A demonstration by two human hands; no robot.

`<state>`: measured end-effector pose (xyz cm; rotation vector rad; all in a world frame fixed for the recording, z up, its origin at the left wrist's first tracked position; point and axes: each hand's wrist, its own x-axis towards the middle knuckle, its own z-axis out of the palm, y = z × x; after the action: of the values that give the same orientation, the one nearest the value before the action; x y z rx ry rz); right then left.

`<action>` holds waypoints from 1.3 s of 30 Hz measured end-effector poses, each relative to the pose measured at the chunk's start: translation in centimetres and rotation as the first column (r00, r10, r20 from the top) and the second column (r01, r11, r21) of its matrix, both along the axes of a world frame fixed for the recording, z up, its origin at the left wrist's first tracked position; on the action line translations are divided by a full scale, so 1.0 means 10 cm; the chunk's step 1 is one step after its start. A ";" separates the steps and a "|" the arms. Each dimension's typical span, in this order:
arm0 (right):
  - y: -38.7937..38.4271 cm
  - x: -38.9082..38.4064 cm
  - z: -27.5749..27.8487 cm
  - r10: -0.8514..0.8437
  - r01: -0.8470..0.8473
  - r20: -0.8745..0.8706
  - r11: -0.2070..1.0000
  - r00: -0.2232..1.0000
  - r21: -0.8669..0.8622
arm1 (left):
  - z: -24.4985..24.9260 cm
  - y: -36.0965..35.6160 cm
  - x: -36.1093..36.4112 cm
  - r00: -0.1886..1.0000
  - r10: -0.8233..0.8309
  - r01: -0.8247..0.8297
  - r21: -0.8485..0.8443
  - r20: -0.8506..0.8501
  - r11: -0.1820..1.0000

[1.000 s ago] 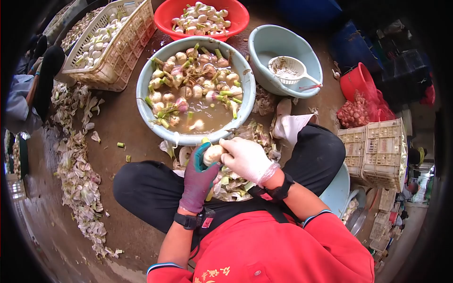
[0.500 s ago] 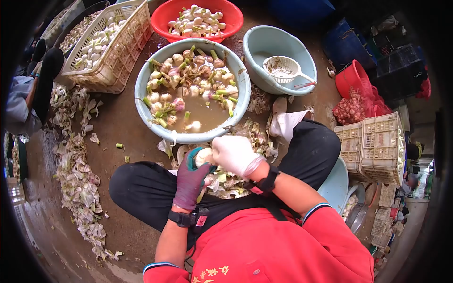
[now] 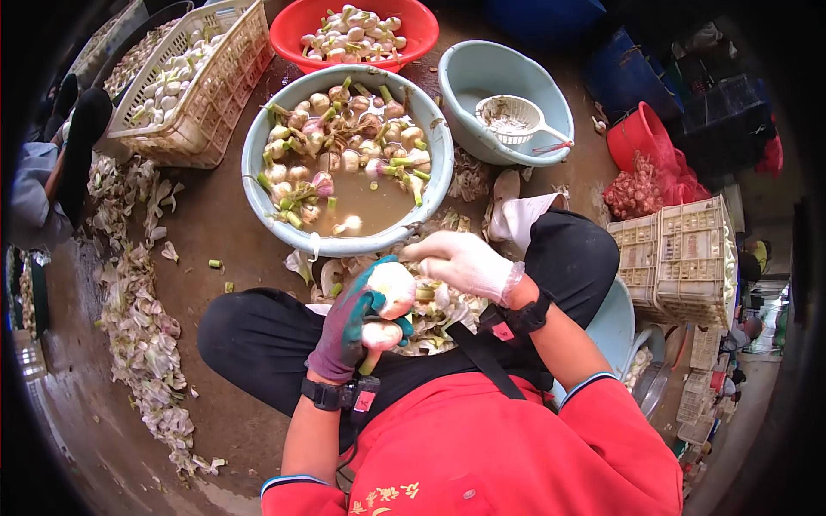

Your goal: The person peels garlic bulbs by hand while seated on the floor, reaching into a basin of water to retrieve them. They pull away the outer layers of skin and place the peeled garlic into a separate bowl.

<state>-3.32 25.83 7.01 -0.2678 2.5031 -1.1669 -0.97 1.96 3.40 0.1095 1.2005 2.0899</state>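
Note:
My left hand (image 3: 347, 331), in a purple and green glove, is wrapped round two garlic bulbs. The larger white bulb (image 3: 393, 288) sits at the fingertips, and a smaller bulb (image 3: 380, 335) with a green stem lies lower in the palm. To the right, my right hand (image 3: 465, 265) in a white glove is apart from the bulbs. Its fingers are bent together and point left; whatever they pinch is too small to make out. Beyond both hands, a pale blue basin (image 3: 255, 202) holds garlic in murky water.
Peelings (image 3: 142, 344) cover the floor at left and lie between my legs. A red basin (image 3: 422, 30), a garlic crate (image 3: 185, 142) and a second blue basin (image 3: 551, 82) with a strainer (image 3: 514, 129) stand beyond. Crates (image 3: 688, 258) are right. Another person (image 3: 39, 185) sits left.
My right hand has moved right, away from the bulb. My left hand has turned, so the white bulb and a second, smaller bulb now show. The view has shifted slightly.

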 end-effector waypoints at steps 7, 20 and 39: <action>-0.45 0.07 0.27 0.077 -0.077 -0.005 0.997 0.997 0.022 | -0.02 -0.01 0.03 0.995 0.061 -0.058 -0.042 0.083 0.997; -0.47 0.27 0.05 -0.079 0.290 0.592 0.918 0.802 -0.270 | 0.07 -0.12 0.03 0.943 -0.305 0.288 0.130 0.134 0.949; -0.46 0.36 -0.33 -0.389 0.506 0.415 0.834 0.823 -0.222 | -0.07 0.06 0.10 0.980 -0.073 0.021 -0.268 -0.184 0.963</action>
<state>0.24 21.24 3.74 0.4601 2.0963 -1.6458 -0.01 2.57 2.74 0.2183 1.5683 1.8908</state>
